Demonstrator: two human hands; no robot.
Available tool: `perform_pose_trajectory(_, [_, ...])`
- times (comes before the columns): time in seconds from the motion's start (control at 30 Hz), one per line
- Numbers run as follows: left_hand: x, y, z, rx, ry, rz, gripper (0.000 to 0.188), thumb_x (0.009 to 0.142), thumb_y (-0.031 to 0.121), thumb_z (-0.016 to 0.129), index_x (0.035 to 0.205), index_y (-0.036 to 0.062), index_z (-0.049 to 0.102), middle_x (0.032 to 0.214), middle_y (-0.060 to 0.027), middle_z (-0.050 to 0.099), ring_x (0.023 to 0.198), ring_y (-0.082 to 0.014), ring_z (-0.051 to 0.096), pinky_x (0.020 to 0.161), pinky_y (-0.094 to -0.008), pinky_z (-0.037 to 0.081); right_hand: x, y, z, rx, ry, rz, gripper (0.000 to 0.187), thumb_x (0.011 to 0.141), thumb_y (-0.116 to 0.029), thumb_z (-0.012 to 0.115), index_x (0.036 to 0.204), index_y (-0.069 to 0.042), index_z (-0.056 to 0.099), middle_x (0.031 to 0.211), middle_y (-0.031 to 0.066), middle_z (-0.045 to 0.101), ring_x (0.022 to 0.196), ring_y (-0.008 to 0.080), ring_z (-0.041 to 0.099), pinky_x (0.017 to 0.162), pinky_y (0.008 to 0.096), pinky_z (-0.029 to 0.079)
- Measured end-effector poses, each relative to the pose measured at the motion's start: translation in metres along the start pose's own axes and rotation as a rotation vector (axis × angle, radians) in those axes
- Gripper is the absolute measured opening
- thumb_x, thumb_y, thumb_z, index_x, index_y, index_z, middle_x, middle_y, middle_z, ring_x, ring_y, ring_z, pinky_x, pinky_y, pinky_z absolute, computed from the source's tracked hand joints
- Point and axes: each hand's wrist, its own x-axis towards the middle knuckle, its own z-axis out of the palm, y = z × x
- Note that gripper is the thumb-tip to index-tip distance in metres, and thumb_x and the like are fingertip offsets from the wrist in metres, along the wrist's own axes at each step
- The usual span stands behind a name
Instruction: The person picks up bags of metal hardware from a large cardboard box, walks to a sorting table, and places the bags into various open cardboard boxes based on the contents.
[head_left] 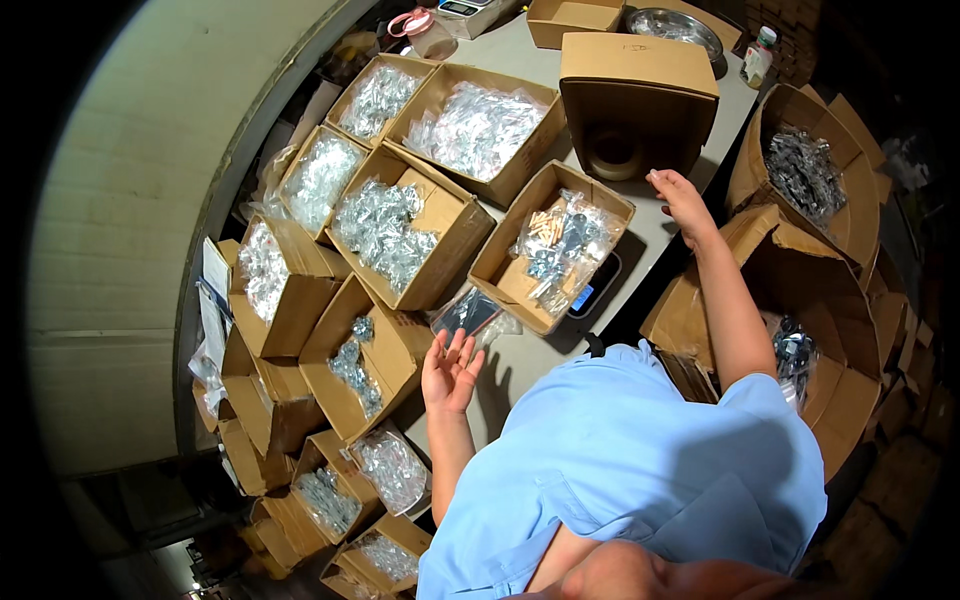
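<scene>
The cardboard box [507, 300] of small bagged parts [568, 242] sat between the left hand [450, 378], just off its near end, and the right hand [684, 205], by its far right corner. Its long side slanted away to the right. The hands were apart, open, and looked empty.

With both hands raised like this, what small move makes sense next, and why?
Probably lowering the left hand toward the open carton: both it and the right hand look empty, the carton lies between them, and its tan peg-like pieces and clear bags are exposed from above.
</scene>
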Motion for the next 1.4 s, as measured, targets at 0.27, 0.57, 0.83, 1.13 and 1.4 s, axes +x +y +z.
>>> perform_pose_trajectory(0.27, [0.002,-0.010,0.008,0.013,-0.035,-0.044,0.030,0.088,0.028,0.053,0.114,0.0132,0.048,0.121,-0.0122,0.050,0.101,-0.0263,0.054,0.087,-0.0492,0.045,-0.011,0.006,0.001,0.073,0.061,-0.012,0.033,0.087,-0.042,0.054,0.089,-0.010,0.056,0.077,-0.0043,0.045,0.070,0.0073,0.037,0.064,0.0219,0.032])
perform_pose_trajectory(0.57, [0.004,-0.014,0.008,0.051,-0.007,-0.023,0.027,0.087,0.029,0.054,0.109,0.0134,0.052,0.118,-0.0143,0.054,0.105,-0.0289,0.052,0.087,-0.0488,0.045,0.005,0.015,-0.008,-0.079,0.466,-0.200,0.043,0.079,-0.039,0.065,0.093,-0.001,0.052,0.086,0.0050,0.049,0.084,0.0174,0.046,0.079,0.0301,0.039])
perform_pose_trajectory(0.83, [0.020,-0.025,0.016,0.154,-0.036,-0.123,0.040,0.083,0.034,0.061,0.117,0.0155,0.048,0.119,-0.0068,0.050,0.099,-0.0242,0.052,0.081,-0.0465,0.047,0.022,0.016,-0.031,-0.058,0.615,-0.214,0.042,0.077,-0.035,0.067,0.093,0.001,0.051,0.092,0.0116,0.052,0.091,0.0216,0.048,0.084,0.0332,0.038])
perform_pose_trajectory(1.13, [0.085,-0.067,0.027,0.198,-0.209,-0.089,0.053,0.078,0.013,0.050,0.128,0.0114,0.033,0.117,-0.0115,0.050,0.104,-0.0271,0.053,0.086,-0.0440,0.047,0.004,-0.030,0.054,0.045,-0.557,0.356,0.060,0.084,-0.061,0.045,0.117,-0.011,0.050,0.099,0.0063,0.058,0.085,0.0159,0.054,0.075,0.0367,0.045])
perform_pose_trajectory(1.4, [0.001,0.066,0.073,0.357,-0.170,0.048,0.065,0.076,0.040,0.061,0.126,0.0040,0.040,0.116,-0.0151,0.052,0.101,-0.0279,0.055,0.087,-0.0436,0.046,-0.018,-0.088,0.068,0.488,-0.929,0.108,0.088,0.079,-0.031,0.065,0.142,-0.020,0.005,0.132,0.0126,0.036,0.114,0.0197,0.047,0.090,0.0363,0.045])
